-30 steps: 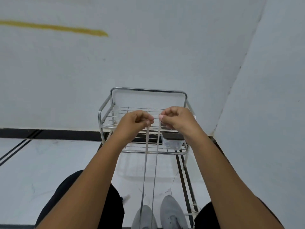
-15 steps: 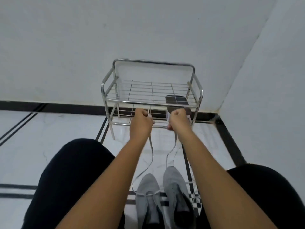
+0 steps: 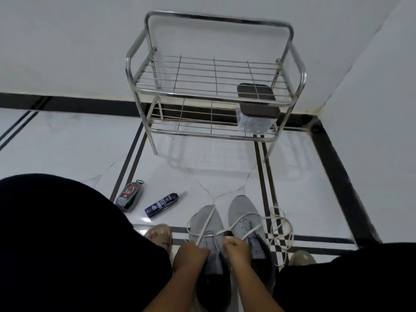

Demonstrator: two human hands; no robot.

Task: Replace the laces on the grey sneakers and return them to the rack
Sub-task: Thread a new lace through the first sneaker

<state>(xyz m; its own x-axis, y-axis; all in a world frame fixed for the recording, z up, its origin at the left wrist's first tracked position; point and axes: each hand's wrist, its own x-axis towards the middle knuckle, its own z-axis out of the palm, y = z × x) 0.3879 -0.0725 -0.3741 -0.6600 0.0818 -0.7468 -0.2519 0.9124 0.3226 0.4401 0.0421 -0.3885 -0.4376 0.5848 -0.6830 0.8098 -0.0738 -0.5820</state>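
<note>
A view looking down at a white tiled floor (image 3: 67, 143) crossed by thin black inlay lines, where two pale walls meet in a corner at upper right. At far left, a black-clothed knee (image 3: 56, 233) fills the lower corner. Beside it on the floor lie a dark shoe-care pack (image 3: 130, 197) and a dark blue spray bottle (image 3: 161, 204), near each other but apart. A sandalled foot (image 3: 158, 235) shows just below them.

In the centre, two grey sneakers (image 3: 208, 228) stand side by side, toes pointing at a chrome wire rack (image 3: 213, 70) against the wall. The left hand (image 3: 190, 255) and the right hand (image 3: 236, 249) sit at the left sneaker's throat, fingers curled and each pinching the white lace (image 3: 203, 224), which runs up over the toe.

The rack's lower shelf carries a clear box with a dark lid (image 3: 256, 109) (at its right end). More loose lace (image 3: 281, 228) coils on the floor right of the sneakers.
</note>
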